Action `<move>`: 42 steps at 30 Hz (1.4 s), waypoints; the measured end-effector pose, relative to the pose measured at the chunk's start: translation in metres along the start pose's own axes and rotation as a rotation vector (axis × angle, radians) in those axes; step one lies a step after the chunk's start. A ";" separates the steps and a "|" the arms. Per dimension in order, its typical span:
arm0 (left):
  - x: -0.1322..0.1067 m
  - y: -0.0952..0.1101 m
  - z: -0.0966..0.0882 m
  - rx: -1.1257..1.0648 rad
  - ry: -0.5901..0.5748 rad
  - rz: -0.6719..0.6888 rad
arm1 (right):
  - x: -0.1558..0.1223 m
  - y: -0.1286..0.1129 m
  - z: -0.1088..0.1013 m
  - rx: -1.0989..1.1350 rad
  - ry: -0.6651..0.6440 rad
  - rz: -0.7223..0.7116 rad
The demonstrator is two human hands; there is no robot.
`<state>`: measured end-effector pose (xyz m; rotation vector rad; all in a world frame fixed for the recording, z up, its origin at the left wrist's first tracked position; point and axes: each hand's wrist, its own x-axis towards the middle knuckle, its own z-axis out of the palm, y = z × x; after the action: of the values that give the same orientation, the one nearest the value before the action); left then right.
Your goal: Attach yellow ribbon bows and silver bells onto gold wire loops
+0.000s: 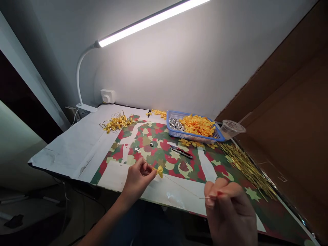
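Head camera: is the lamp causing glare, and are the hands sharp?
Head view: the lamp tube burns out pure white, with faint glare on the glossy white sheet; the left hand looks fairly sharp, the right hand, nearer the lens, slightly soft.

White-covered table point(66, 150), camouflage-print paper sheet point(151, 160), blue plastic basket point(171, 128), gold wire coils point(118, 122), red-handled snips point(180, 151), clear plastic cup point(230, 129)

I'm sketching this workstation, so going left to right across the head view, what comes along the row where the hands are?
left hand → yellow bow → thin strand → right hand
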<state>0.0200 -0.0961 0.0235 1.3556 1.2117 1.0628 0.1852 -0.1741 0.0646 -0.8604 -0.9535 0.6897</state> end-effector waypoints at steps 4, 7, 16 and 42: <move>0.005 -0.005 -0.001 0.079 -0.003 0.034 | -0.014 0.010 0.001 0.022 -0.106 -0.044; 0.008 -0.007 -0.003 0.091 -0.005 0.036 | -0.019 0.015 -0.001 0.018 -0.124 -0.006; 0.009 -0.005 -0.016 0.106 -0.118 0.041 | 0.000 0.016 -0.006 -0.041 0.175 0.021; -0.022 0.035 -0.012 0.120 -0.110 0.430 | 0.010 0.011 0.008 -0.261 -0.278 -0.056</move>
<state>0.0103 -0.1172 0.0600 1.7967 0.9354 1.2046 0.1804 -0.1582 0.0618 -0.9783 -1.3339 0.6560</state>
